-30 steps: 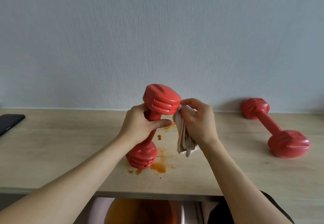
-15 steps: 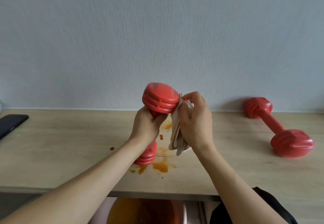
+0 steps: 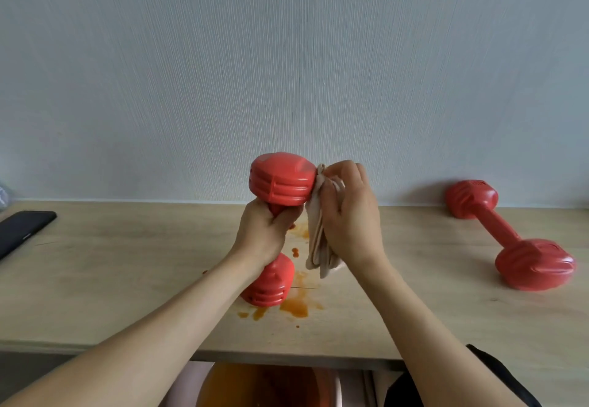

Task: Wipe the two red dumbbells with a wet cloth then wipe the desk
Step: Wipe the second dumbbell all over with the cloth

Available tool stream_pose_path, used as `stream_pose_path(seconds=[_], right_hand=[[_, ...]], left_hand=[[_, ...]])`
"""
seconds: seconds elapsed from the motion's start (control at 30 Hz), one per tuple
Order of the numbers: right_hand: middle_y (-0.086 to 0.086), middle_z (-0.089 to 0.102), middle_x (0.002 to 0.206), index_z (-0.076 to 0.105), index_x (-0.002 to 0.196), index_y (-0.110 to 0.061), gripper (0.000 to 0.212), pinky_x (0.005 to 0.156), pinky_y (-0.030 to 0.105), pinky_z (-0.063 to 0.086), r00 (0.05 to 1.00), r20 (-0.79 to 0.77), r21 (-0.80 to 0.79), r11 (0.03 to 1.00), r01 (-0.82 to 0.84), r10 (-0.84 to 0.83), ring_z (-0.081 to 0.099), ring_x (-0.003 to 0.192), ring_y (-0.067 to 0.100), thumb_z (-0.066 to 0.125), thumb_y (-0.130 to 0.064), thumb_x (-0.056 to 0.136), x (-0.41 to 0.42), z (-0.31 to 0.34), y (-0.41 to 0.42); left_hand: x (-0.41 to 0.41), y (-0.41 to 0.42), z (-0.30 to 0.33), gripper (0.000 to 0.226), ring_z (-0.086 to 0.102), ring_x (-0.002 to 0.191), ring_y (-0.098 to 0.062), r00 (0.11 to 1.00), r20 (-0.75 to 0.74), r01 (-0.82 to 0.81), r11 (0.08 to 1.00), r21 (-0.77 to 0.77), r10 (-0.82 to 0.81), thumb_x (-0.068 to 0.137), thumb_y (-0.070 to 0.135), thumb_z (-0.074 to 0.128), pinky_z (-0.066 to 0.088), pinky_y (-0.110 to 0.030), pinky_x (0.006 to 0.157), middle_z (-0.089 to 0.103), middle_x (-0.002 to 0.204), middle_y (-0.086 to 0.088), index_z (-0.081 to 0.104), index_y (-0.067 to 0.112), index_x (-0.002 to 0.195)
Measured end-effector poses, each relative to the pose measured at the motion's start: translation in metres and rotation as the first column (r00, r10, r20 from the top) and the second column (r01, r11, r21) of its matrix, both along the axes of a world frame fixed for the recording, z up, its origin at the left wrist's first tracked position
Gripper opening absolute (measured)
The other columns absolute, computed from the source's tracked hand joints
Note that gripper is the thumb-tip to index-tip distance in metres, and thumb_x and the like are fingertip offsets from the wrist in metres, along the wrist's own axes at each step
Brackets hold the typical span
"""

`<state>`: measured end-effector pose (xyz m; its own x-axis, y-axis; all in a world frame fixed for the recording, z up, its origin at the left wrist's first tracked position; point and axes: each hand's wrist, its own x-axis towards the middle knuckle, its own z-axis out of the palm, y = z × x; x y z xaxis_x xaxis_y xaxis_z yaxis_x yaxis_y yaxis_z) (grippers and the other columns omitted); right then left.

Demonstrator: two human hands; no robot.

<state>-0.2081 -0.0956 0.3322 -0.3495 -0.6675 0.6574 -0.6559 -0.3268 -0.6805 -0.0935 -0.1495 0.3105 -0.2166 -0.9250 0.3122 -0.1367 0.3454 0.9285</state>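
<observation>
Head view: no legible writing.

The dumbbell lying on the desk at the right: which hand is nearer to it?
Right. The right hand with the cloth is left of that dumbbell; the left hand is farther left.

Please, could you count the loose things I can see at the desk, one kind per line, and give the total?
Red plastic dumbbells: 2, one held upright, one lying on the desk
Beige cloth, bunched in the right hand: 1
Black flat phone-like device at the left edge: 1
Total: 4
</observation>
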Motion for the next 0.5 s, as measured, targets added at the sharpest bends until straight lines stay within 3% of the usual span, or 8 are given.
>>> stream_pose_path(seconds=[0.13,0.33,0.5], right_hand=[[-0.002,0.050,0.098,0.052,0.096,-0.015,0.005,0.064,0.029,0.038,0.999,0.045,0.010,1.000,-0.016,0.015,0.049,0.077,0.008,0.048,-0.013,0.094,-0.002,-0.001,-0.003],[-0.009,0.042,0.100,0.049,0.098,-0.018,0.011,0.048,0.027,0.036,0.992,-0.120,-0.081,0.997,0.019,-0.028,0.048,0.072,0.013,0.041,-0.022,0.093,0.014,0.000,0.012],[0.004,0.048,0.103,0.042,0.095,-0.015,0.006,0.067,0.040,0.043,0.994,0.104,0.039,0.999,-0.034,0.029,0.043,0.073,0.006,0.039,-0.010,0.096,-0.006,0.001,-0.007]], left_hand=[[-0.001,0.000,0.002,0.015,0.053,0.050,-0.003,1.000,0.003,0.023,1.000,0.021,-0.023,0.087,0.013,0.062,0.044,-0.019,0.055,0.057,0.053,0.006,0.064,0.009,0.072],[0.000,0.002,0.005,0.029,0.044,0.039,-0.001,1.000,0.011,0.004,0.999,0.037,-0.004,0.086,0.003,0.058,0.035,-0.011,0.044,0.049,0.042,0.006,0.055,0.010,0.057],[0.000,0.006,0.001,0.015,0.052,0.053,-0.008,0.996,0.044,0.077,0.996,-0.042,-0.075,0.086,0.004,0.062,0.047,-0.021,0.057,0.053,0.059,-0.010,0.062,-0.006,0.075]])
